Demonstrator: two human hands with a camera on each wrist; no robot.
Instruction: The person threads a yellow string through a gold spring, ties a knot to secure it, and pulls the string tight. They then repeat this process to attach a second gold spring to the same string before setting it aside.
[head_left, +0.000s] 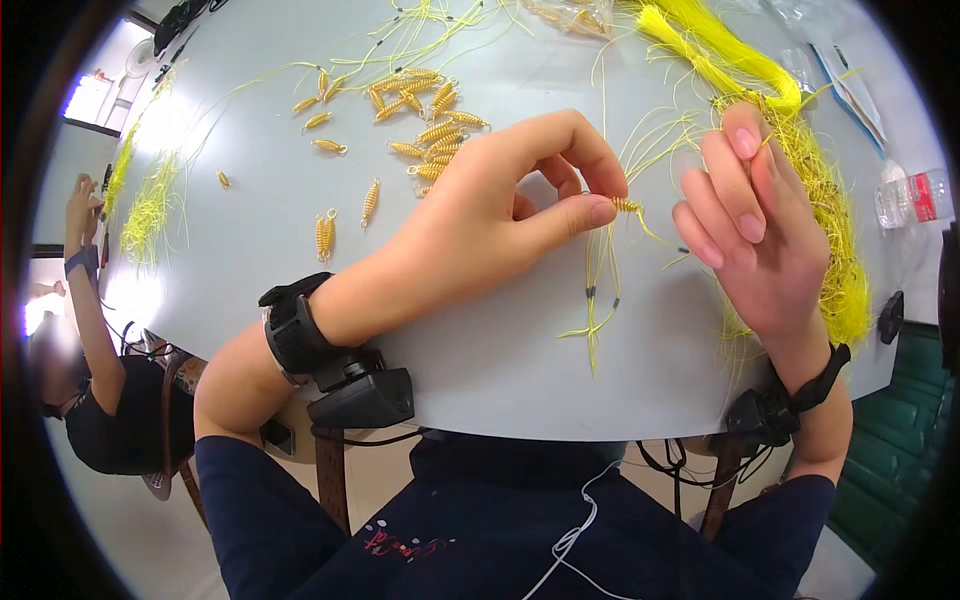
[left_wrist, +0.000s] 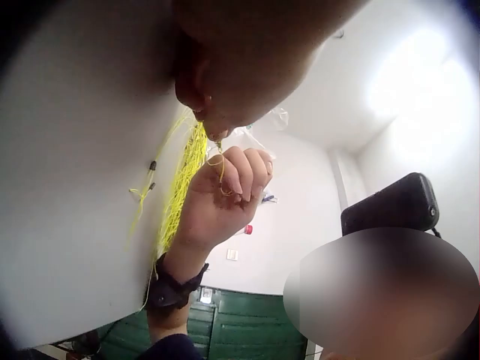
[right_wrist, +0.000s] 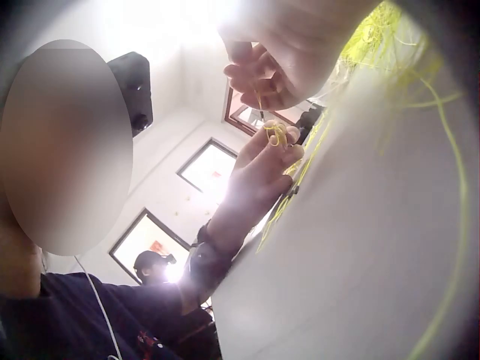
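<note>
Between its thumb and forefinger, my left hand [head_left: 480,190] pinches a small gold spring [head_left: 627,205] above the table. Yellow cord is looped at the spring's outer end, and more cords [head_left: 592,260] with small dark sleeves hang below those fingers. My right hand [head_left: 775,230] is raised to the right, palm turned toward me, its fingertips pinching a thin yellow strand [head_left: 766,141]. In the right wrist view, a yellow loop [right_wrist: 277,135] shows at the left fingertips, with the right hand [right_wrist: 300,64] just above. The left fingers hide part of the spring.
Several loose gold springs [head_left: 440,135] lie on the grey table [head_left: 480,370] beyond my left forearm. A thick yellow cord bundle [head_left: 845,270] lies along the right side, near a plastic bottle [head_left: 915,198]. Another person [head_left: 110,400] sits at the far left.
</note>
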